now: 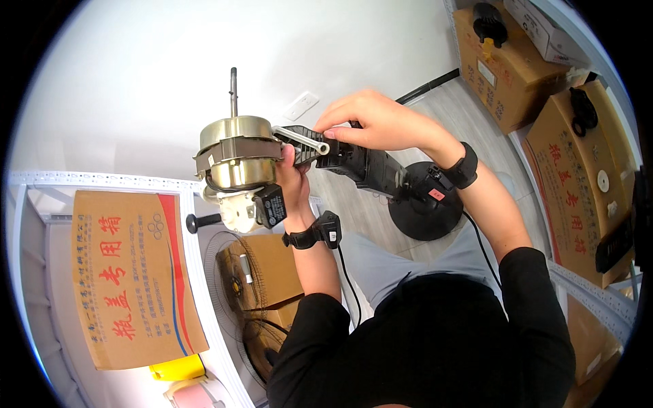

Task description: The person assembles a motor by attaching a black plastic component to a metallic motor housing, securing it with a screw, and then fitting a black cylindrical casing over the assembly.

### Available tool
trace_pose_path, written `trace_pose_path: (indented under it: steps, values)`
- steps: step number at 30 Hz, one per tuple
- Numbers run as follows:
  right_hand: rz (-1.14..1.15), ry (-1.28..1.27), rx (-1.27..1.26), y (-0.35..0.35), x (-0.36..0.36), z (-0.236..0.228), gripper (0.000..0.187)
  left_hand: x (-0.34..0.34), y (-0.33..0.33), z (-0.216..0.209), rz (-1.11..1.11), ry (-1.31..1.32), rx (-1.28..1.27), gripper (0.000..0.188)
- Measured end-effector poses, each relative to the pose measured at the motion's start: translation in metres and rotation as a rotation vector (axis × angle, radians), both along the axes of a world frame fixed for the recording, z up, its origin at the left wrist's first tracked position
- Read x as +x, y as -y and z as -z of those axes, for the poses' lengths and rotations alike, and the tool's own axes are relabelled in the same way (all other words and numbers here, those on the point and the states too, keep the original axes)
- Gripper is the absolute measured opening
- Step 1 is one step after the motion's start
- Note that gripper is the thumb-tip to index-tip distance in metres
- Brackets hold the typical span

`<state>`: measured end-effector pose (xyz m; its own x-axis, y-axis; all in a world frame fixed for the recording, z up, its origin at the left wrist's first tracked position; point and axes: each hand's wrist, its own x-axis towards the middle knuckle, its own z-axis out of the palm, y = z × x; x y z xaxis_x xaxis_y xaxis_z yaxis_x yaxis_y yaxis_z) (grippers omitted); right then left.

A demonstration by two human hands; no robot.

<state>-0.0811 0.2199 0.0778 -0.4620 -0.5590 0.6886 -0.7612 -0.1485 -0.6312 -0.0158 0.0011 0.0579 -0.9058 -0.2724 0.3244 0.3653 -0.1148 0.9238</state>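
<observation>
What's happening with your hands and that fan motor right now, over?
Left hand gripping the fan motor from beneath. Right hand on the black housing behind it. Silver bracket sticks out between the hands. Nothing blocking.

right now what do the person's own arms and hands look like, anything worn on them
Both hands are bare, no gloves. The left hand has a black strap round its wrist carrying a small black box, with a thin black cable running from it. The right hand has a like black wrist band. Black long sleeves are pushed up, leaving the forearms uncovered.
</observation>
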Motion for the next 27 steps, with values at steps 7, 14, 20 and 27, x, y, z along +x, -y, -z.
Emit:
trace_pose_path:
  steps: [7, 14, 20, 27]
  values:
    - [-0.102, 0.108, 0.002, -0.004, -0.003, 0.007, 0.027, 0.003, -0.014, -0.003, -0.158, 0.031, 0.055, 0.023]
    - [0.014, 0.000, -0.045, 0.000, 0.016, 0.010, 0.043, 0.005, -0.007, 0.003, -0.143, -0.001, 0.105, 0.022]
    - [0.034, 0.027, -0.056, 0.007, 0.018, 0.015, 0.041, -0.009, 0.022, 0.024, -0.243, -0.022, 0.343, 0.020]
    - [0.083, 0.063, -0.077, 0.002, 0.019, 0.013, 0.037, -0.004, -0.002, 0.017, -0.171, 0.011, 0.283, 0.020]
